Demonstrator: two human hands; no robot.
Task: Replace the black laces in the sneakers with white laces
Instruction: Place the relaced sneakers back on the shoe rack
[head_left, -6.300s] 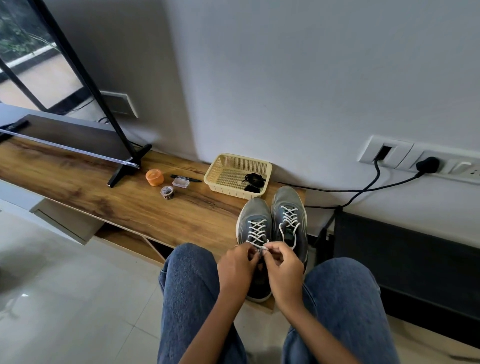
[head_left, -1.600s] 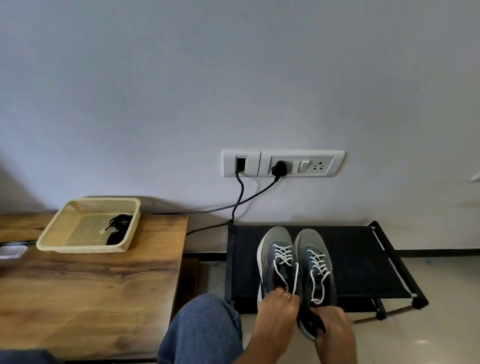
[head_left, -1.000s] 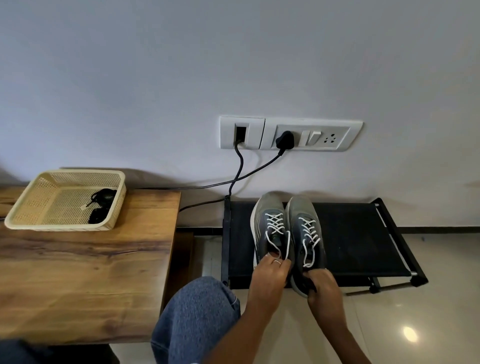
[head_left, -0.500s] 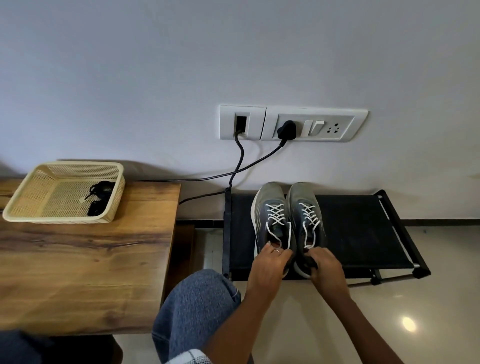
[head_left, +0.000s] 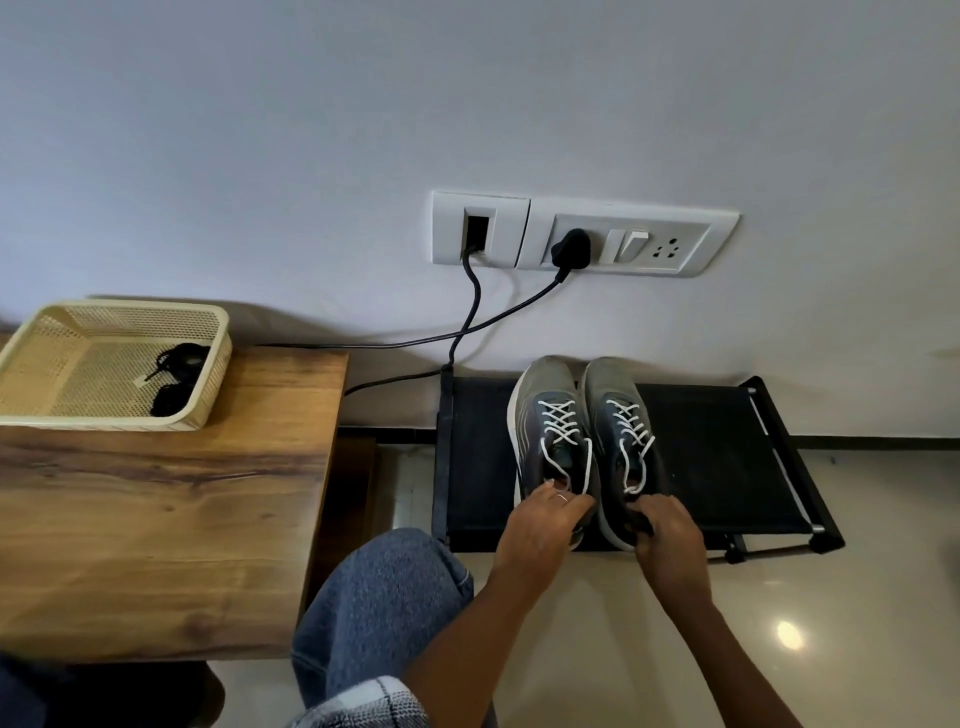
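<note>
My left hand (head_left: 540, 525) is curled over the heel collar of the left sneaker (head_left: 551, 441), fingers hooked on its rim, and my right hand (head_left: 667, 527) grips the heel of the right sneaker (head_left: 623, 447) the same way, so both hands are holding on, neither is loose. The pair sits side by side, touching, toes toward the wall, on the black rack (head_left: 727, 467) low by the floor. Both shoes carry white laces (head_left: 558, 423) criss-crossed up the eyelets, and I judge the swap itself is done and I am just parking the pair. What could go wrong: the lace ends hang in long loose loops down near my fingers, untied as far as I can tell, and if I pull my hands away carelessly a finger could snag a loop and drag a shoe toward the rack's front edge, where the heels already sit close. A shove the other way could jam the toes against the wall. Behind the toes, two black cables (head_left: 467, 322) drop from the wall socket (head_left: 582, 236) and run along the rack's back left corner; they are near, not touching the shoes as far as I can see. Off to my left, on the wooden worktop (head_left: 171, 519), a cream basket (head_left: 208, 374) holds the old black laces (head_left: 176, 379) bundled up. My knee in jeans (head_left: 379, 597) sits between worktop and rack.
</note>
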